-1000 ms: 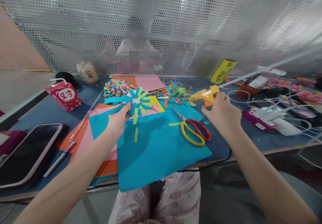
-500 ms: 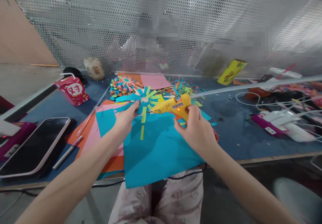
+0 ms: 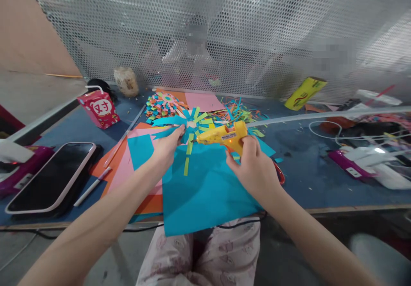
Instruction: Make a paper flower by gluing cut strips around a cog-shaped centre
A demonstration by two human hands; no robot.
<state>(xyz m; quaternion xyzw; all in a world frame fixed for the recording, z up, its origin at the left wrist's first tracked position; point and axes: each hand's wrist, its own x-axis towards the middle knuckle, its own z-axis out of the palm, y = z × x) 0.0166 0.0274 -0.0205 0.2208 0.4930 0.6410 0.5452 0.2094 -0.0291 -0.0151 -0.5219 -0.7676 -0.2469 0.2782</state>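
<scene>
In my right hand (image 3: pixel 257 164) is a yellow hot glue gun (image 3: pixel 224 136), its nozzle pointing left with a long translucent glue stick (image 3: pixel 298 117) out of the back. The nozzle tip is close to green paper strips (image 3: pixel 190 146) at the near side of a blue and green paper flower (image 3: pixel 186 139). My left hand (image 3: pixel 168 144) pinches the flower's left side, fingertips partly hidden behind the hand. Beneath both lies a large blue paper sheet (image 3: pixel 205 192), overhanging the table's front edge. A loose green strip (image 3: pixel 186 166) rests on it.
Behind lie a finished-looking multicoloured paper flower (image 3: pixel 162 106) and a heap of cut strips (image 3: pixel 237 110). Leftward are a red drink carton (image 3: pixel 100 108), a phone (image 3: pixel 53 179) and a white pen (image 3: pixel 93 186). A purple power strip (image 3: pixel 349 166) with cables lies right; a yellow tube (image 3: pixel 305 93) leans at the back.
The view has shifted slightly, so the scene sits a little farther right. Both hands keep their hold on the paper flower and the glue gun, nearly unmoved relative to the sheet.
</scene>
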